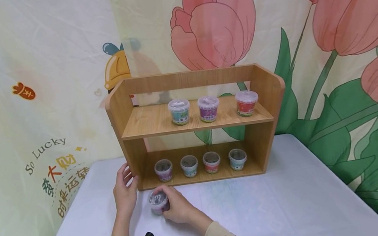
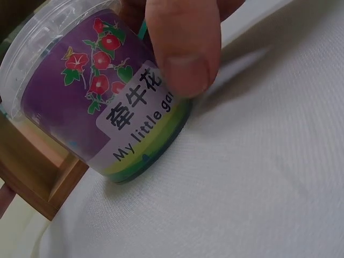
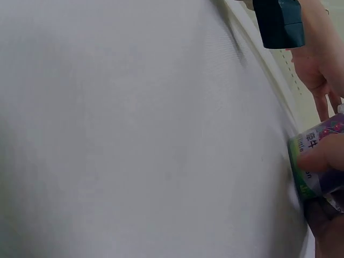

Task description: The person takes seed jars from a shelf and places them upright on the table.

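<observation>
A small purple plastic cup (image 2: 91, 86) with a clear lid, printed with red flowers and "My little garden", stands on the white cloth before the shelf. My right hand (image 1: 180, 206) grips it from the right, the thumb low on its side in the left wrist view. At the lower left corner of the wooden two-tier shelf (image 1: 197, 129), my left hand (image 1: 125, 190) rests by the side panel with loosely bent fingers and holds nothing. Its fingers also show behind the cup in the right wrist view.
On the lower tier stand a purple cup (image 1: 164, 170), two blue cups (image 1: 189, 166) and a red cup (image 1: 211, 162). The upper tier holds a blue cup (image 1: 179, 112), a purple cup (image 1: 208, 109) and a red cup (image 1: 246, 103). A flower-printed backdrop (image 1: 213, 24) hangs behind.
</observation>
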Demonstrator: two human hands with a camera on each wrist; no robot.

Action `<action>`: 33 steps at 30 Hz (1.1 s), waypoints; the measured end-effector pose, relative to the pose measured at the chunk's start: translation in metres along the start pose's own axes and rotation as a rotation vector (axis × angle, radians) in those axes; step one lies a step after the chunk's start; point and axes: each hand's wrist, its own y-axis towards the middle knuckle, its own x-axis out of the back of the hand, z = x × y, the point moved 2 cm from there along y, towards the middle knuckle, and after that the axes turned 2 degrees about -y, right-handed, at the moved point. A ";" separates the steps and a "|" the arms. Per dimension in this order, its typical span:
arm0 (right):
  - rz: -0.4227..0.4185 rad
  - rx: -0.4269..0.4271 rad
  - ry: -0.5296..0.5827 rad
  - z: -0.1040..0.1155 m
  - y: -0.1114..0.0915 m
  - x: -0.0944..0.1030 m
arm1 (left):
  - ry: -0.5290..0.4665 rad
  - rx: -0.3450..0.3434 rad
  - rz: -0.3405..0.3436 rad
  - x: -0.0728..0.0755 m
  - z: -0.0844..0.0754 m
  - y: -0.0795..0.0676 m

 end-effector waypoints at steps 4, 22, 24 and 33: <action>0.088 -0.001 -0.013 0.003 0.000 0.009 | -0.006 -0.008 0.000 0.000 0.002 0.000; 0.025 0.168 0.045 0.072 0.001 0.129 | -0.004 -0.002 -0.003 -0.001 -0.001 0.001; -0.017 0.191 0.067 0.080 0.000 0.148 | -0.007 -0.007 -0.002 -0.002 0.000 0.002; -0.242 0.259 0.081 0.108 0.002 0.213 | 0.001 0.007 -0.001 0.000 -0.002 0.001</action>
